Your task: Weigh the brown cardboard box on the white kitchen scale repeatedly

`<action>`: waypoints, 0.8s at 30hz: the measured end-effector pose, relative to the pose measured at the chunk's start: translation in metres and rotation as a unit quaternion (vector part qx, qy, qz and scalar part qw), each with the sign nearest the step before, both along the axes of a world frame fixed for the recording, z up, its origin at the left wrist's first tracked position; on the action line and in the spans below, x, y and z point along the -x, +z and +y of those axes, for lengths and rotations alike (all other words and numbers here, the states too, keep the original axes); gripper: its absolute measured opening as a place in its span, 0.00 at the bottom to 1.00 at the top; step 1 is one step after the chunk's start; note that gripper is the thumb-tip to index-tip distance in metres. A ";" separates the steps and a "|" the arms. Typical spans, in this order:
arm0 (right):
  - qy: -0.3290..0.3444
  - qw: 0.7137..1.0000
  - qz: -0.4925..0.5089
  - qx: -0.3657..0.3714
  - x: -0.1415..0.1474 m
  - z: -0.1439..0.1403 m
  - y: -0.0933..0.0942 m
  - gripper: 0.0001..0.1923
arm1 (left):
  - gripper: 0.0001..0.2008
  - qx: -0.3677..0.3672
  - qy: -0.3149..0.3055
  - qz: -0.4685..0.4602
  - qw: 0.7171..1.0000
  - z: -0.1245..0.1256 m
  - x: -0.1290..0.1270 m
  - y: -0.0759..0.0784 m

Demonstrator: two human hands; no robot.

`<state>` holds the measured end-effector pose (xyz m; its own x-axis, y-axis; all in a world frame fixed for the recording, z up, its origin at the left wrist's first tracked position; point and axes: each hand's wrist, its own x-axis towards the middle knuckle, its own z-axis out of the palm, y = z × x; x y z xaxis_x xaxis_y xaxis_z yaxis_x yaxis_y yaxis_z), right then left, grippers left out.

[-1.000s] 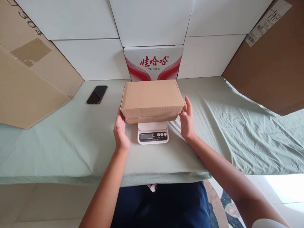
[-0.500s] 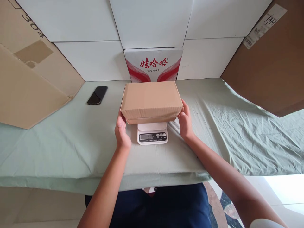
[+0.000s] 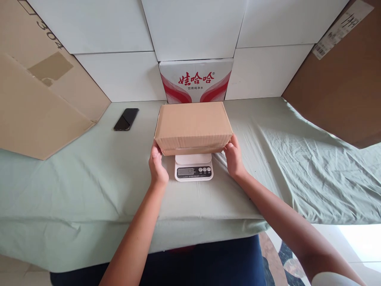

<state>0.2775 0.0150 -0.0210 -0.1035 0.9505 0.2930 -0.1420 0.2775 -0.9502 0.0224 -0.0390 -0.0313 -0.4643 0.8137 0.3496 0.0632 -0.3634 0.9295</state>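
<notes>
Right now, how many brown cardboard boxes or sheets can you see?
3: a closed box on the scale, between both hands; a sheet far left; another far right. Others may be hidden.

arms: bare | left hand (image 3: 157, 169): bare | right hand (image 3: 234, 159): bare | lap: dark navy garment

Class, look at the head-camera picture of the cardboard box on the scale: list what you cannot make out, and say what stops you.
- Scale reading: digits too small, head view.
- Scale platform: mostly covered by the cardboard box.
- Fingertips of the left hand and right hand: hidden behind the box's ends.
- Box contents: closed.
- Phone screen: dark.
</notes>
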 end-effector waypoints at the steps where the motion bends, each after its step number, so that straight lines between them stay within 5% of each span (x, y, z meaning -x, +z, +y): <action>1: 0.000 1.000 -0.001 0.001 0.000 0.000 0.000 0.29 | 0.42 -0.002 0.001 -0.001 1.000 0.000 0.000 0.000; 24: -0.019 1.000 0.001 -0.022 0.000 0.007 0.004 0.29 | 0.43 -0.004 -0.012 0.005 1.000 -0.004 -0.001 0.004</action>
